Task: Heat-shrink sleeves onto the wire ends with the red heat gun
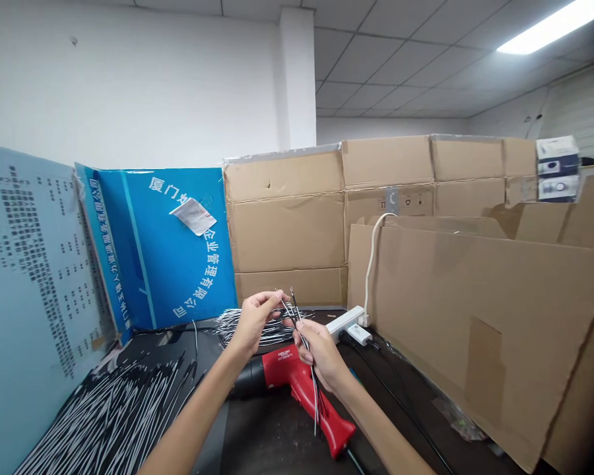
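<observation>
My right hand (pixel 319 353) is closed round a small bundle of thin black and white wires (pixel 297 316), whose tips stick up above the fist and whose tails hang down below it. My left hand (pixel 253 321) is raised beside it, its fingertips pinched on the upper ends of those wires. Both hands hover above a red and black heat gun (pixel 307 390) that lies on the dark table (pixel 267 435).
A heap of cut wires (pixel 109 412) covers the table's left side, and a smaller pile (pixel 237 326) lies behind my hands. A white power strip (pixel 347 321) with plugged cables sits to the right. Cardboard sheets (pixel 475 316) and blue printed boards (pixel 163 251) wall the table in.
</observation>
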Motion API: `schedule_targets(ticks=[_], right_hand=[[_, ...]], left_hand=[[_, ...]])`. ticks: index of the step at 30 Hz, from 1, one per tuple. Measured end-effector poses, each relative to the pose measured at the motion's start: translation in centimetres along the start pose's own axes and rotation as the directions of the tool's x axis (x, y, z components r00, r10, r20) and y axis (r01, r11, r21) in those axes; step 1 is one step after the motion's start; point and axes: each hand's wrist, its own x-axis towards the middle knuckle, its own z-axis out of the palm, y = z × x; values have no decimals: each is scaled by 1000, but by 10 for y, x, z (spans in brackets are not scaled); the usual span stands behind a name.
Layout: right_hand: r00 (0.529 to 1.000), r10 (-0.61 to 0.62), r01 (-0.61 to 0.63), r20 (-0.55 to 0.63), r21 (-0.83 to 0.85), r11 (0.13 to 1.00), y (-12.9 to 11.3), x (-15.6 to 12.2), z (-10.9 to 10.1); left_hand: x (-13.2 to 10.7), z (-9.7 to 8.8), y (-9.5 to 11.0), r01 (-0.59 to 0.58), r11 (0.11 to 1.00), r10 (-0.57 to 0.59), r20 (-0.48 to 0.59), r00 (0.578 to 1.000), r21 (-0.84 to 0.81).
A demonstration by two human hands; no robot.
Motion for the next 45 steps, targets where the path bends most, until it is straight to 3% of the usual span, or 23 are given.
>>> schedule_targets(ticks=[4, 13, 17, 25, 36, 45], right_hand=[[999, -46, 46, -5, -76, 996, -4, 1, -1], [999, -10, 9, -41, -44, 999, -5, 2, -2], [999, -8, 9, -35, 11, 1000, -6, 3, -3], [999, 8, -6, -39, 31, 999, -6, 2, -1], [998, 7, -6, -61, 13, 1000, -9, 0, 0], [999, -3, 2, -36, -23, 1000, -3, 3, -3]], left_hand=[[-2, 5, -2, 4, 999, -7, 51, 999, 46], [-7, 18, -9, 48, 999, -46, 169, 985, -7], [-4, 13, -9, 73, 995, -67, 93, 993, -68], [-10, 23, -5, -94, 991, 101, -71, 992, 96], [-13, 30, -9, -116, 990, 120, -55, 991, 77], [-9, 24, -10, 32, 999, -32, -47, 998, -5]])
